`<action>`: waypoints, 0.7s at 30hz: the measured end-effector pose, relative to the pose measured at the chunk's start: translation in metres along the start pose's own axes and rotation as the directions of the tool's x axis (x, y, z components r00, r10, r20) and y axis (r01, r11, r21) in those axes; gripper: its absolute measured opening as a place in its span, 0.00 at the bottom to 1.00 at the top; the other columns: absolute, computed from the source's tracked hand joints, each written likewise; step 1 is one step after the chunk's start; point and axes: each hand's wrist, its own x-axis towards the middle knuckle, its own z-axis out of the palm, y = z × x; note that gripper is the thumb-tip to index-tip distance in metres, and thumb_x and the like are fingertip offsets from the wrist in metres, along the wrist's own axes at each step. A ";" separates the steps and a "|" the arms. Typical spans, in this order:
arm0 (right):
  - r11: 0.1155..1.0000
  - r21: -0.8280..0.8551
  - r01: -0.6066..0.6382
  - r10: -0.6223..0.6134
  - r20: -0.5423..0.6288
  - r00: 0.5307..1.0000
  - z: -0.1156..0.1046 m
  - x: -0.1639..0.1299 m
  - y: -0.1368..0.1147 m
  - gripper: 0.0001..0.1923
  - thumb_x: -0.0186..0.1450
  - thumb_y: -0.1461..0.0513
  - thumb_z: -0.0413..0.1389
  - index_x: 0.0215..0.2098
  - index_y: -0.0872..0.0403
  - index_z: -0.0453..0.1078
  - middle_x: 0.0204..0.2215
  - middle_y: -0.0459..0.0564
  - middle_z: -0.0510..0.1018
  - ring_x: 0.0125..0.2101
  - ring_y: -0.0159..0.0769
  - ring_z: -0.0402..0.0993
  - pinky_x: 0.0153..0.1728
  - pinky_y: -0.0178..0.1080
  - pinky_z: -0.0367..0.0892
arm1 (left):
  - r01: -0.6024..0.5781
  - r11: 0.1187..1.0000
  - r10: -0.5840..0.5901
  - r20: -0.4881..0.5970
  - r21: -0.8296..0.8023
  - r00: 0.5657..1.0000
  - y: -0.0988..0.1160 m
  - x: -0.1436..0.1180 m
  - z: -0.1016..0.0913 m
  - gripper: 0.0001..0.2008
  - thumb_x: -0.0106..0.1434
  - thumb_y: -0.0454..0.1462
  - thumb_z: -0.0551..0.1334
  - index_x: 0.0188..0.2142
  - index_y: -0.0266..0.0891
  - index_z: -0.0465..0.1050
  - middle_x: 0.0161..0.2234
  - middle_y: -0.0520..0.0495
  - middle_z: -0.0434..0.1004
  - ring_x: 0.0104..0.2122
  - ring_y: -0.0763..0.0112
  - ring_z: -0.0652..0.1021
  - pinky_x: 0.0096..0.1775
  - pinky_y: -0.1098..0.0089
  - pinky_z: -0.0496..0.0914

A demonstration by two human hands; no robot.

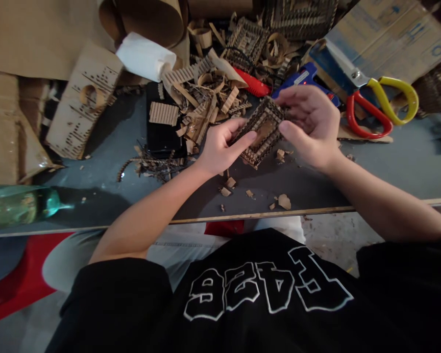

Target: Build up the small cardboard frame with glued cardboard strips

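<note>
A small rectangular tray (266, 130) built of corrugated cardboard strips, with raised layered walls and a flat brown bottom, is held tilted above the table. My left hand (224, 147) is closed on its left side, thumb over the near wall and fingers mostly hidden behind. At the tray's right end, my right hand (310, 125) has its thumb and curled fingertips on either side of the corner, seemingly touching it. Just behind the right hand lies a blue glue gun (297, 81), partly covered by the fingers. A red-handled tool (253, 82) sits beside the glue gun.
Scissors (371, 88) with red and yellow handles lie right, against a printed cardboard box (393, 37). Cardboard scraps (206, 93) heap up behind my hands. A black phone (163, 130), a white roll (145, 56), a marked cardboard piece (84, 100) and a green bottle (22, 206) are left.
</note>
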 end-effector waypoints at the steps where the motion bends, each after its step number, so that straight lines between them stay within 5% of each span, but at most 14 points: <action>1: 0.989 -0.109 0.102 -0.106 -0.033 0.994 -0.001 -0.001 0.001 0.26 0.64 0.45 0.60 0.54 0.50 0.69 0.53 0.54 0.76 0.44 0.40 0.77 0.37 0.42 0.76 | 0.026 1.000 -0.026 -0.012 0.003 1.000 -0.001 -0.001 0.001 0.28 0.71 0.60 0.48 0.55 0.44 0.66 0.35 0.46 0.78 0.39 0.62 0.83 0.34 0.66 0.78; 4: 0.839 -0.422 0.345 -0.389 -0.021 0.921 -0.003 -0.004 0.006 0.17 0.67 0.48 0.58 0.49 0.48 0.72 0.52 0.50 0.75 0.50 0.43 0.75 0.46 0.47 0.75 | 0.119 0.993 -0.119 0.009 -0.013 0.993 -0.002 -0.003 0.005 0.27 0.71 0.60 0.46 0.61 0.49 0.56 0.32 0.50 0.76 0.30 0.66 0.83 0.28 0.70 0.76; 8: 0.710 -0.592 0.381 -0.440 0.049 0.897 -0.001 -0.006 0.011 0.12 0.69 0.51 0.56 0.45 0.47 0.75 0.53 0.50 0.75 0.54 0.48 0.73 0.57 0.57 0.69 | 0.155 0.985 -0.150 0.072 -0.070 0.986 0.005 -0.004 0.009 0.27 0.70 0.60 0.51 0.59 0.48 0.54 0.26 0.55 0.73 0.20 0.71 0.78 0.23 0.71 0.74; 15: 0.733 -0.574 0.366 -0.369 0.117 0.922 0.001 -0.005 0.007 0.12 0.72 0.53 0.52 0.39 0.50 0.74 0.55 0.52 0.74 0.58 0.52 0.70 0.61 0.62 0.61 | 0.104 0.992 -0.110 0.102 0.065 0.989 0.015 -0.006 0.007 0.29 0.68 0.60 0.55 0.58 0.45 0.54 0.22 0.56 0.72 0.19 0.68 0.77 0.24 0.68 0.73; 21: 0.675 -0.489 0.552 -0.600 0.071 0.797 0.000 -0.001 0.008 0.06 0.72 0.61 0.50 0.41 0.51 0.68 0.48 0.52 0.74 0.50 0.45 0.73 0.53 0.54 0.68 | 0.143 0.989 -0.145 0.102 0.031 0.984 0.005 -0.006 0.008 0.31 0.70 0.62 0.48 0.63 0.49 0.49 0.29 0.52 0.76 0.25 0.66 0.82 0.27 0.68 0.77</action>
